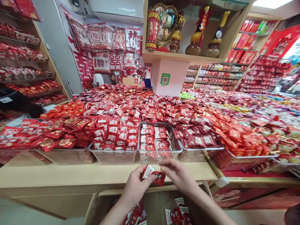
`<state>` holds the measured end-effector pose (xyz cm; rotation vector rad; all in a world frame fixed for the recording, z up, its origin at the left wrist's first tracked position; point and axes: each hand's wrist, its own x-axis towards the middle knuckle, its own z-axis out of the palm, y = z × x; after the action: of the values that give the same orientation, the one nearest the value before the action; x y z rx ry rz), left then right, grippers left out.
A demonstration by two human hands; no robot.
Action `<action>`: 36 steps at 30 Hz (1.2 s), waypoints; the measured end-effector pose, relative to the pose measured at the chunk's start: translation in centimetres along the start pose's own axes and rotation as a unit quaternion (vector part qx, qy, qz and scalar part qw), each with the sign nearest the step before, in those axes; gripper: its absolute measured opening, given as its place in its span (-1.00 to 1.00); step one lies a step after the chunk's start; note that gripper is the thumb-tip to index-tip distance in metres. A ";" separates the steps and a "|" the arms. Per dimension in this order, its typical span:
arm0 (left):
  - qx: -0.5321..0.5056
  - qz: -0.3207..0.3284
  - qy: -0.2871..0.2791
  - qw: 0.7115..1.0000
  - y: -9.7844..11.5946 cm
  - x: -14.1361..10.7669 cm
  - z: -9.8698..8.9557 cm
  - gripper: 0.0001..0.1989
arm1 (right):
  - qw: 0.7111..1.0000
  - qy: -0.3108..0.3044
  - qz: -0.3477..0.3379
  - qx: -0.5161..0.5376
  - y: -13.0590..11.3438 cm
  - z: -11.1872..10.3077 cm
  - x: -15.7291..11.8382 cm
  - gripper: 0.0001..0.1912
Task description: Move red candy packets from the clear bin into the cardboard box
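The bench has a smooth, pale cream top, its surface showing as a strip along the front edge. Just behind that strip, clear plastic bins stand side by side in a row. The middle bin carries red-and-white packets in two columns; its neighbours are heaped above their rims. Packets farther back hide the surface beneath them. At the right, a second bench, red-topped with a gold-toned edge, bears another bin piled with orange-red packets.
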<state>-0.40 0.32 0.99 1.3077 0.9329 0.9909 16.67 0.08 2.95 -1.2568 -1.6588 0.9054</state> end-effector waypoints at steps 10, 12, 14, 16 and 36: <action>-0.015 -0.011 0.020 1.000 -0.5 0.1 -0.1 -0.81 | 0.886 -0.114 -0.011 -0.449 0.4 -2.4 11.5 -0.84; -0.011 -0.011 0.016 1.000 -0.5 0.1 -0.1 -0.81 | 0.876 -0.127 0.001 -0.466 0.9 -2.4 12.2 -0.86; -0.009 -0.012 0.013 1.000 -0.4 0.0 -0.1 -0.81 | 0.867 -0.139 0.010 -0.479 1.4 -2.5 12.5 -0.86; -0.011 -0.017 0.009 1.000 -0.2 0.0 -0.1 -0.82 | 0.861 -0.146 0.010 -0.487 1.6 -2.5 12.7 -0.87; -0.137 -0.019 0.044 0.989 -0.5 0.2 -0.1 -0.82 | 0.994 -0.031 -0.010 -0.104 -0.8 0.9 1.0 -0.71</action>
<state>-0.39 0.55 0.44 1.0191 0.8515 1.1118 15.38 0.78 3.52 -1.3593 -1.8504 0.7806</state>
